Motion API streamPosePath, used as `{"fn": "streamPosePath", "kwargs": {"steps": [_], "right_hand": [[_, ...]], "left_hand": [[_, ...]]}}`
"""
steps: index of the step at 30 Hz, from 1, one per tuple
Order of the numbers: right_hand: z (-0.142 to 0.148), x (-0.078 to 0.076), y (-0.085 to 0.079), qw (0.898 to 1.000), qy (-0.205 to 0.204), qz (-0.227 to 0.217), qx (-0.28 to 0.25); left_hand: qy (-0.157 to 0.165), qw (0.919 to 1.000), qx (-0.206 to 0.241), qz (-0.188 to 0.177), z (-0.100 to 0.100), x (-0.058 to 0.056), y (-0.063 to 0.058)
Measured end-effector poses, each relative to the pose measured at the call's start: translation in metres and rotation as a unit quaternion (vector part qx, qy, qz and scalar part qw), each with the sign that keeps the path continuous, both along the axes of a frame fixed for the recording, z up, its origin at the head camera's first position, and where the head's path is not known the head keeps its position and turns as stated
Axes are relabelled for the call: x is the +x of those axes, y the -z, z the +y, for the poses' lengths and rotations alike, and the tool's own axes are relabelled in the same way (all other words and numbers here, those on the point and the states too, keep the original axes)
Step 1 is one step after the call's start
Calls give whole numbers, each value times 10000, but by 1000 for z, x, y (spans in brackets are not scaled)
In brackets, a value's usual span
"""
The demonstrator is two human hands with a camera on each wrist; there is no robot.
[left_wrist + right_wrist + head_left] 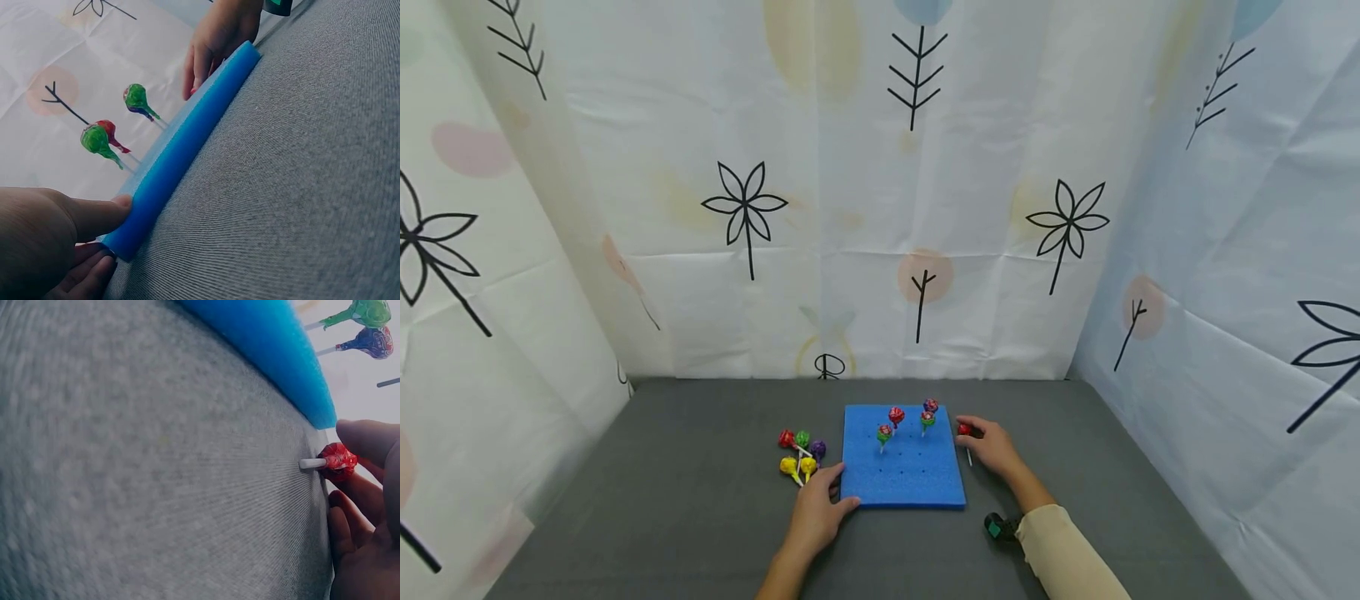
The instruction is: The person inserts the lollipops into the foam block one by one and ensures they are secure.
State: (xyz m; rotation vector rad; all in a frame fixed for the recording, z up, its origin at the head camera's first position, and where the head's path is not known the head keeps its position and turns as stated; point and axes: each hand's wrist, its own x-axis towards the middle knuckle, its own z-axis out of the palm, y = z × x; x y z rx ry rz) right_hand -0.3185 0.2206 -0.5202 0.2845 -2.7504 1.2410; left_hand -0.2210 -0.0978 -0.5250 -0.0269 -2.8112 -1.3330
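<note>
A blue foam board (902, 487) with rows of small holes lies on the table. Several wrapped lollipops stand in its back half, among them a red one (897, 415) and a green one (95, 139). My left hand (816, 510) grips the board's near left corner, its thumb on the front edge and fingers at the side. Just right of the board, my right hand (992, 450) has its thumb and index finger around the head of a red lollipop (339, 462). That lollipop's white stick points toward me; whether it touches the table I cannot tell.
Left of the board lies a loose pile of lollipops: red (786, 438), green (802, 437), purple (817, 449) and yellow (788, 466). A small black device (1000, 527) is by the right wrist. Patterned white cloth (850, 317) hangs behind the grey table (700, 467) and on both sides.
</note>
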Motion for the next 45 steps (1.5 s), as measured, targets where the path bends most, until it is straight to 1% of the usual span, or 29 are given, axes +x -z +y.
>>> {"fn": "streamPosePath", "kwargs": {"steps": [10, 14, 19, 24, 26, 33, 41, 45], "right_hand": [[1, 0, 1, 9995, -13, 291, 128], [1, 0, 1, 9992, 10, 378, 145], [1, 2, 0, 9989, -25, 456, 84], [1, 5, 0, 9992, -1, 408, -5], [1, 6, 0, 9992, 16, 392, -74], [-1, 15, -6, 9977, 156, 353, -560], [-12, 29, -18, 9903, 485, 598, -1155], [-17, 35, -24, 9859, 636, 759, -1350]], "left_hand": [[25, 9999, 28, 110, -1, 1, 1], [-4, 10000, 24, 88, 0, 0, 1], [5, 10000, 16, 72, 0, 1, 0], [-29, 10000, 24, 40, 0, 2, -2], [-34, 10000, 29, 19, 0, 2, -1], [-31, 10000, 77, 13, 1, 0, 0], [-43, 9999, 119, 19, 1, 0, 1], [-15, 9999, 129, 62, 1, 0, 0]]}}
